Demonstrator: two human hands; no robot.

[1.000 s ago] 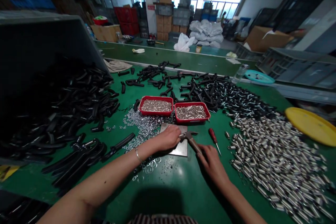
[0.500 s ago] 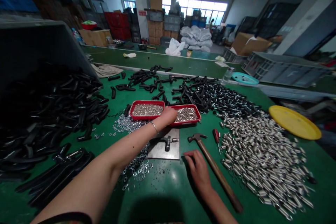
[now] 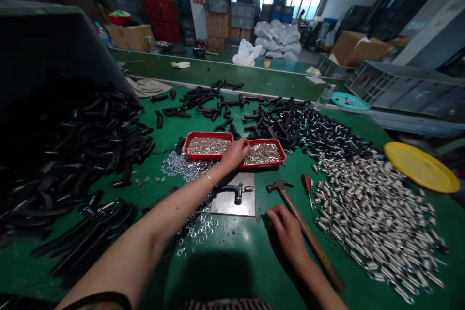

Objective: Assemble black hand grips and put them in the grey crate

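My left hand (image 3: 235, 153) is over the left end of the right red tray (image 3: 267, 165), its fingers pinched together; what they hold is hidden. That tray contains small metal pins. Beside it another red tray (image 3: 203, 156) contains tiny metal parts. My right hand (image 3: 285, 227) rests on the green table, left of the hammer (image 3: 305, 225), fingers curled and nothing visible in them. On a metal plate (image 3: 228, 207) between the hands lie a black handle part (image 3: 238, 193) and a small spring (image 3: 249, 188).
Black parts (image 3: 119, 145) fill the left side beside a tilted grey bin (image 3: 105, 58). Springs (image 3: 378, 218) are heaped at the right, near a yellow lid (image 3: 421, 167). A red screwdriver (image 3: 307, 184) lies by the hammer. Metal rings (image 3: 181, 167) spread left of the plate.
The view has tilted slightly, shifting the scene right and a little up. My left hand has lifted slightly at the tray's edge, fingers still together. My right hand stays beside the hammer.
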